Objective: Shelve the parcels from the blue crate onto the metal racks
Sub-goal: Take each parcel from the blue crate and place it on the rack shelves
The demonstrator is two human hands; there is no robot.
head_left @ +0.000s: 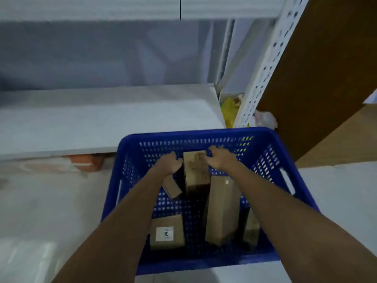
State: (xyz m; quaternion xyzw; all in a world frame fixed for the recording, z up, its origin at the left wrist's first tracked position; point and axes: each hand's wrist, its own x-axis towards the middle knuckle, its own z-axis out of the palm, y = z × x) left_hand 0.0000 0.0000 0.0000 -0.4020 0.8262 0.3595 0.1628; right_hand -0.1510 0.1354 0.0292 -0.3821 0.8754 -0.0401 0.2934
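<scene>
Both bare arms reached far forward and down, side by side. The left hand (170,163) and the right hand (220,158) were close together, palms facing each other, with fingers (211,150) bent.

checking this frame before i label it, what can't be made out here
Head view:
- Small box: top hidden under left hand.
- Rightmost box: mostly hidden by right forearm.
- Label: print too blurred to read beyond large digits.
- Both hands' grip on the middle box: right hand fingers blurred.
- Under the shelf: orange object mostly hidden.
</scene>
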